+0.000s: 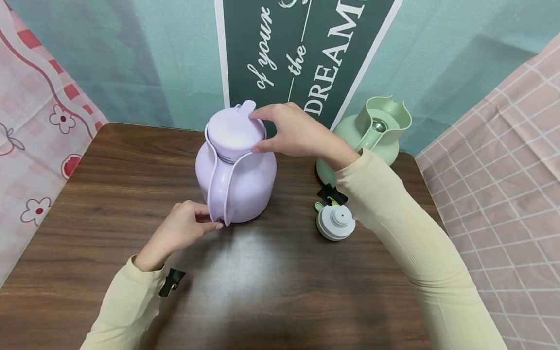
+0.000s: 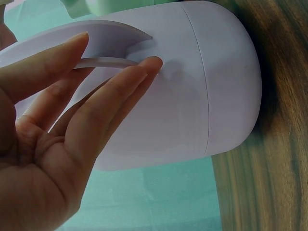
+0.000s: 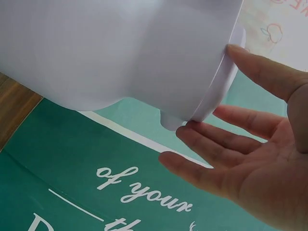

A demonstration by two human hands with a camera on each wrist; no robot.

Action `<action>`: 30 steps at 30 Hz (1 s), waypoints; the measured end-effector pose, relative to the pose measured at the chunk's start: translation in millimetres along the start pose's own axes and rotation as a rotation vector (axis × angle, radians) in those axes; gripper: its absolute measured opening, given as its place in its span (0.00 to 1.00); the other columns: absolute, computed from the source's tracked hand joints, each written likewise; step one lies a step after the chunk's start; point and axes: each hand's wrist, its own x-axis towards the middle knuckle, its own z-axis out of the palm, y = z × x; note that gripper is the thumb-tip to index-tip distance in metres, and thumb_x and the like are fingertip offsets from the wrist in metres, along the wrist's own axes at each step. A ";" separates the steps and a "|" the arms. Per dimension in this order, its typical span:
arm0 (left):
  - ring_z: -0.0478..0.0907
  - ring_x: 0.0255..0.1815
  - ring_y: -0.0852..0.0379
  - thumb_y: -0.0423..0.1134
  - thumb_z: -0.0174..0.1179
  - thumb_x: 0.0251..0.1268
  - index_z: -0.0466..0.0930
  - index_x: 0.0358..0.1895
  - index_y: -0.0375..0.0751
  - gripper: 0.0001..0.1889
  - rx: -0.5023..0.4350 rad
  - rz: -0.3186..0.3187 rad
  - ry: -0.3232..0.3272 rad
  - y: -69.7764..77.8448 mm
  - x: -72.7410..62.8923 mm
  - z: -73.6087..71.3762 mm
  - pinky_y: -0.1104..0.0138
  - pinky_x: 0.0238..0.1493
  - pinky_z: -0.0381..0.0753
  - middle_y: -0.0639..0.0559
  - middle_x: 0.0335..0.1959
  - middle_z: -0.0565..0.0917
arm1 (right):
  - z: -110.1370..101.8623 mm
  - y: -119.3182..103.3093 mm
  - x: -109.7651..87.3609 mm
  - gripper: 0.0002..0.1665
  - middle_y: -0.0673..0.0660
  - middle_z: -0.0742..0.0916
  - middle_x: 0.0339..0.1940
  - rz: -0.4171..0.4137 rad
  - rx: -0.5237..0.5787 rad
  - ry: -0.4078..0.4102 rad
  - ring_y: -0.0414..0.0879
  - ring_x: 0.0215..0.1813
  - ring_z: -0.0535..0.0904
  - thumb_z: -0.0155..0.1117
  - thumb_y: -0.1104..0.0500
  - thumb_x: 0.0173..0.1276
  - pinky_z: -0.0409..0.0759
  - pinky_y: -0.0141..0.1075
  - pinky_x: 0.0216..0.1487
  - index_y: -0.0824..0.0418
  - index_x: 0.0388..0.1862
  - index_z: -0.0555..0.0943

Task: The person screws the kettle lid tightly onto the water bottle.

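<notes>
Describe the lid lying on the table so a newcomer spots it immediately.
On the dark wooden table, look right of the lavender jug, in front of the green jug. A low round lid sits there, whitish face up; unlike both tall jugs, it is small and squat, with a green tab.

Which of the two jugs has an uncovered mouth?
The green jug, at the back right: its mouth is open, whereas the purple jug has a lid in its mouth.

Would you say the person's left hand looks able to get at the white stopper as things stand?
Probably yes: nothing seems to stand on the tabletop between the left hand and the white stopper, though the hand would first have to leave the handle of the lilac jug.
</notes>
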 end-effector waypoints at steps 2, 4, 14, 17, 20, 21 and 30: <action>0.70 0.25 0.60 0.35 0.65 0.51 0.85 0.27 0.41 0.02 -0.002 -0.008 -0.004 0.5 0.2 -0.5 0.65 0.29 0.70 0.56 0.22 0.82 | 0.6 -1.5 -0.9 0.34 0.58 0.77 0.57 0.007 -0.004 0.026 0.47 0.60 0.68 0.69 0.56 0.55 0.63 0.34 0.60 0.66 0.59 0.72; 0.71 0.26 0.59 0.34 0.65 0.52 0.85 0.28 0.40 0.02 -0.003 -0.015 -0.007 0.5 0.4 -0.8 0.65 0.29 0.70 0.56 0.22 0.82 | 1.2 -2.7 -2.1 0.32 0.58 0.79 0.55 0.005 -0.004 0.053 0.47 0.58 0.70 0.70 0.56 0.54 0.64 0.34 0.58 0.67 0.57 0.74; 0.71 0.25 0.60 0.35 0.65 0.52 0.85 0.27 0.40 0.03 0.003 -0.015 -0.005 2.3 2.2 -0.8 0.65 0.29 0.70 0.56 0.22 0.82 | 3.4 -1.0 -6.0 0.22 0.59 0.83 0.40 -0.029 -0.009 0.157 0.50 0.44 0.74 0.70 0.59 0.52 0.69 0.37 0.48 0.66 0.46 0.80; 0.70 0.25 0.60 0.35 0.65 0.52 0.85 0.27 0.40 0.03 0.004 -0.015 -0.008 2.0 2.5 -0.4 0.66 0.28 0.70 0.56 0.22 0.81 | 3.2 -0.5 -7.0 0.20 0.59 0.83 0.38 -0.025 -0.003 0.167 0.49 0.43 0.75 0.70 0.60 0.52 0.70 0.36 0.47 0.66 0.44 0.81; 0.70 0.25 0.60 0.35 0.65 0.52 0.85 0.27 0.40 0.02 0.005 -0.014 -0.008 1.5 2.5 -0.2 0.66 0.28 0.70 0.56 0.21 0.81 | 2.6 0.4 -7.6 0.19 0.58 0.83 0.38 -0.015 0.005 0.168 0.49 0.43 0.75 0.70 0.60 0.51 0.70 0.36 0.47 0.66 0.43 0.81; 0.70 0.25 0.60 0.35 0.65 0.52 0.85 0.27 0.40 0.02 0.005 -0.015 -0.007 1.4 2.4 -0.1 0.66 0.28 0.70 0.56 0.21 0.81 | 2.5 0.7 -7.7 0.19 0.58 0.83 0.39 -0.014 0.006 0.168 0.49 0.43 0.75 0.70 0.60 0.51 0.70 0.36 0.47 0.66 0.43 0.81; 0.69 0.25 0.59 0.35 0.65 0.52 0.85 0.27 0.40 0.03 0.005 -0.019 -0.007 1.3 2.1 -0.2 0.66 0.28 0.69 0.57 0.21 0.81 | 0.8 1.8 -7.3 0.24 0.61 0.76 0.49 -0.009 -0.001 0.157 0.51 0.51 0.71 0.68 0.62 0.54 0.66 0.38 0.54 0.67 0.52 0.77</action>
